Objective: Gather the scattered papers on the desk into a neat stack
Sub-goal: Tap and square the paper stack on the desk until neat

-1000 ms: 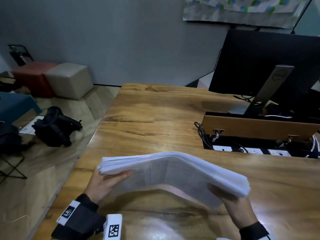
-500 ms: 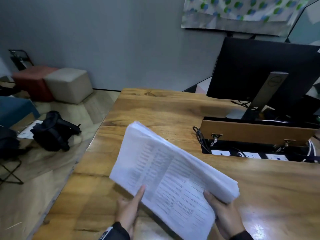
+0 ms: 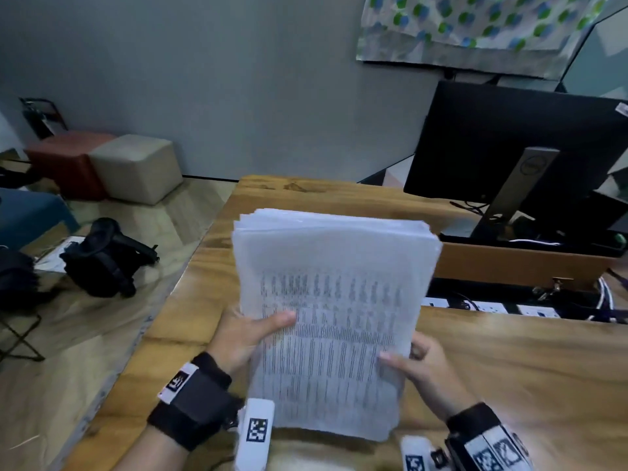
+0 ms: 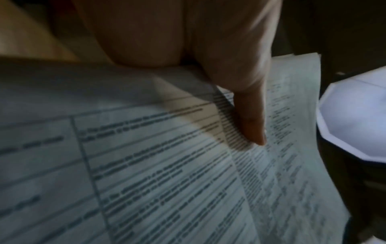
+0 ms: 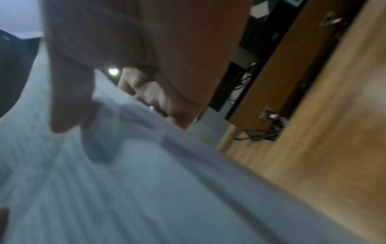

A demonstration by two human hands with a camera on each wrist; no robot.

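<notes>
Stack of papers [image 3: 331, 321] held up on end over the wooden desk [image 3: 509, 375], printed face toward the head camera, bottom edge close to the desktop, contact not clear. Gripped by 2 hands: left hand [image 3: 246, 336] on the left edge, thumb across the front; right hand [image 3: 423, 368] on the right edge, thumb in front, fingers curled behind. Beyond: black monitor [image 3: 516, 147].
</notes>
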